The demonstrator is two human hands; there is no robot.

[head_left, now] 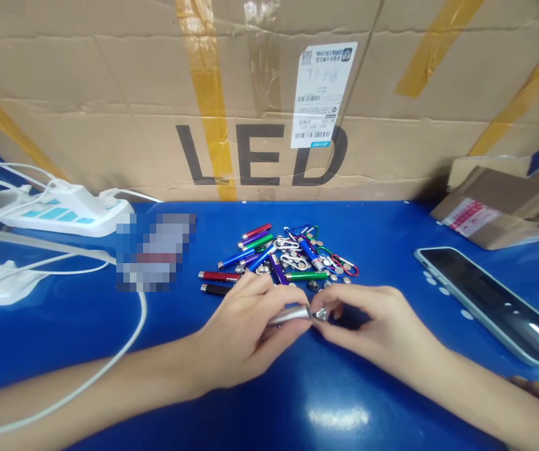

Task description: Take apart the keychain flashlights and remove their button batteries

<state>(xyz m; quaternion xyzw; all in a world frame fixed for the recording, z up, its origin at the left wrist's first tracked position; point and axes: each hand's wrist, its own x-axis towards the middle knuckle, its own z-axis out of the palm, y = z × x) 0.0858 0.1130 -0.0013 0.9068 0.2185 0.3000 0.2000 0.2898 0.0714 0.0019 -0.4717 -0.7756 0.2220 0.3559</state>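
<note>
My left hand (255, 326) is wrapped round a silver metal tube (291, 315), its open end pointing right. My right hand (363, 313) pinches a small shiny metal piece (321, 314) right at that end of the tube. Just beyond my fingers lies a pile of small coloured tubes, among them a red one (217, 276), a green one (307, 275) and a blue one (235, 259). Silver and coloured carabiner clips (293, 260) and several small round button cells are mixed in on the pile's right side.
A phone (490, 300) lies at the right, below a small cardboard box (495, 207). White power strips (72, 210) and cables fill the left, one cable crossing my left forearm. A large carton (128, 113) stands behind the blue table (326, 401).
</note>
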